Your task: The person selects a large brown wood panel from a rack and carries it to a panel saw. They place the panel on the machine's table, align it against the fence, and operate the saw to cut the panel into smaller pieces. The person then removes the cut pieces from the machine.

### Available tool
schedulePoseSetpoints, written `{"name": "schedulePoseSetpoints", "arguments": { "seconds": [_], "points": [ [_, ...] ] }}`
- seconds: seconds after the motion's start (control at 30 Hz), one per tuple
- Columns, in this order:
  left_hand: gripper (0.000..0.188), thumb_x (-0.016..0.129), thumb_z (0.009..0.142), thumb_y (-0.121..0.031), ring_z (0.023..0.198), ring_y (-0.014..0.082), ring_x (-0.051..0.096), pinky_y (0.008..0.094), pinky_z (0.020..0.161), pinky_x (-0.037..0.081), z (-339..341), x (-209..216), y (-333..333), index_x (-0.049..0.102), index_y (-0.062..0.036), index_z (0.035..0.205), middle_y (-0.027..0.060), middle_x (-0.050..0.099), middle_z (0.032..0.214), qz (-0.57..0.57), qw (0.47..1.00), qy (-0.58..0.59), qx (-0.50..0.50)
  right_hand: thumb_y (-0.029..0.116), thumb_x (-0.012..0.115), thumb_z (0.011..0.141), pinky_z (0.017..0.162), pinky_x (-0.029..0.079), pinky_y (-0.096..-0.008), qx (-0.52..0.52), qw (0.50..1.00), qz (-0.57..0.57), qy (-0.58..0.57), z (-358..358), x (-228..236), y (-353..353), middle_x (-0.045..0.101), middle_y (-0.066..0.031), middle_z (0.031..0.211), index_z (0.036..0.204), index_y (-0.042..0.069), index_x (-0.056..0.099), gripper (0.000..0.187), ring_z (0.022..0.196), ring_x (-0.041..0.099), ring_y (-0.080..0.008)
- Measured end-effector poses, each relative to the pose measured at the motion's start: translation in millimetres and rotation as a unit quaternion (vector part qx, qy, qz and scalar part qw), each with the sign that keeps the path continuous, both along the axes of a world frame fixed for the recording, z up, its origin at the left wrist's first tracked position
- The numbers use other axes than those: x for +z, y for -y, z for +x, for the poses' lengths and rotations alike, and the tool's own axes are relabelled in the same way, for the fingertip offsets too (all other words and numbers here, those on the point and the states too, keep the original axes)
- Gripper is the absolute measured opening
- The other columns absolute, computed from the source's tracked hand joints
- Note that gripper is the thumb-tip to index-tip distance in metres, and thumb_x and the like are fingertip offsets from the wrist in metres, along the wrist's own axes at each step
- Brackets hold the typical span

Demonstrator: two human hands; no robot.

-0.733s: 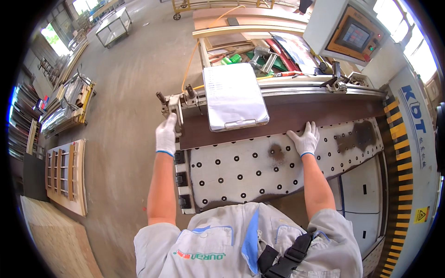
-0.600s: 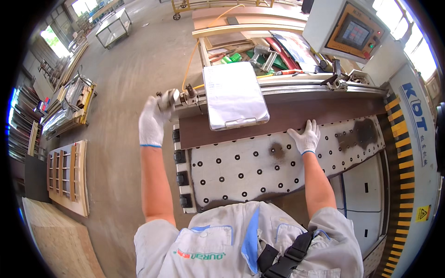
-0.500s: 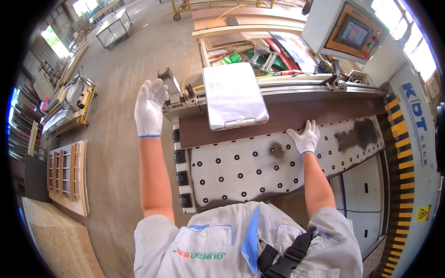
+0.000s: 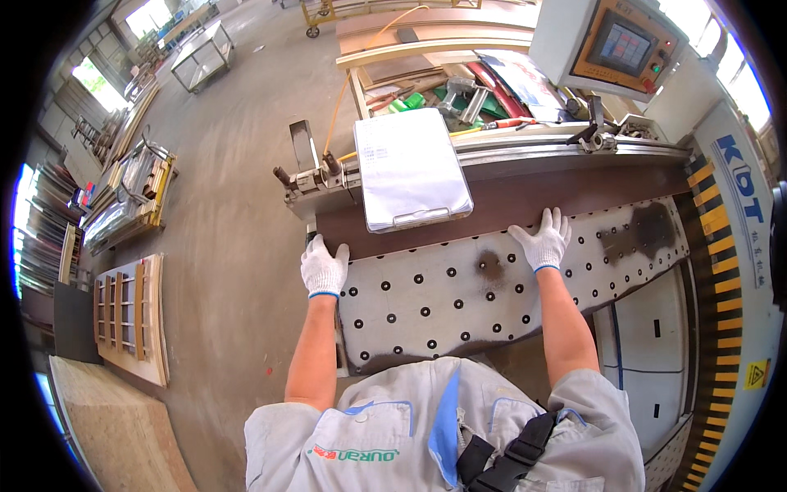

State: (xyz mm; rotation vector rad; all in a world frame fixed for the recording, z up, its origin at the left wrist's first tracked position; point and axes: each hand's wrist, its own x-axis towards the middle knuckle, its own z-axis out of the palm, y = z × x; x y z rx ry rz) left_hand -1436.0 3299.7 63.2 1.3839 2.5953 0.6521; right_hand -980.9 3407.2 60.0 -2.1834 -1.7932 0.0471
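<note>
Both gloved hands are pressing on the near edge of the dark brown panel, left hand back at its corner

The perforated metal table point(image 4: 459, 303) is carrying the dark brown panel point(image 4: 525, 205), whose long axis is running left to right across the machine, just beyond both hands and below the metal guide rail point(image 4: 525, 148); a white clipboard point(image 4: 410, 168) is lying across the panel's left part. The right hand point(image 4: 543, 239) is resting flat, fingers spread, on the panel's near edge around mid-length. The left hand point(image 4: 323, 266) is lying open, fingers loosely together, at the panel's near left corner, gripping nothing that I can see. Versus 0.5 s ago: the left hand, then raised in the air by the fitting at the rail's left end point(image 4: 307, 176), is now down at the corner; the right hand is unmoved, so the panel's right part is lying beyond either hand
</note>
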Motion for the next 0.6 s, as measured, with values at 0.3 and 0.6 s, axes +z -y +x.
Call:
{"name": "schedulePoseSetpoints", "arguments": {
  "seconds": [0.3, 0.6],
  "points": [
    [0.068, 0.073, 0.087, -0.047, 0.120, 0.0458, 0.065, 0.0524, 0.104, 0.052, 11.3, 20.0, -13.2, 0.063, 0.0008, 0.134, 0.0266, 0.069, 0.129, -0.070, 0.994, 0.058, 0.063, 0.073, 0.075, 0.078, 0.131, 0.015, -0.0516, 0.040, 0.999, 0.000, -0.002, 9.1, -6.7, -6.0, 0.037, -0.0252, 0.167, 0.155, -0.004, 0.046, 0.113, 0.158, 0.024, -0.0431],
    [0.054, 0.072, 0.086, -0.044, 0.110, 0.0427, 0.072, 0.0494, 0.097, 0.055, 9.6, 15.1, -16.6, 0.073, -0.0009, 0.118, 0.0263, 0.075, 0.114, -0.005, 0.988, 0.092, 0.123, 0.070, 0.076, 0.078, 0.130, 0.017, -0.0522, 0.053, 0.998, 0.006, -0.036, 12.1, -8.6, -4.3, 0.036, -0.0252, 0.167, 0.154, -0.003, 0.048, 0.109, 0.157, 0.026, -0.0439]
  ]
}}
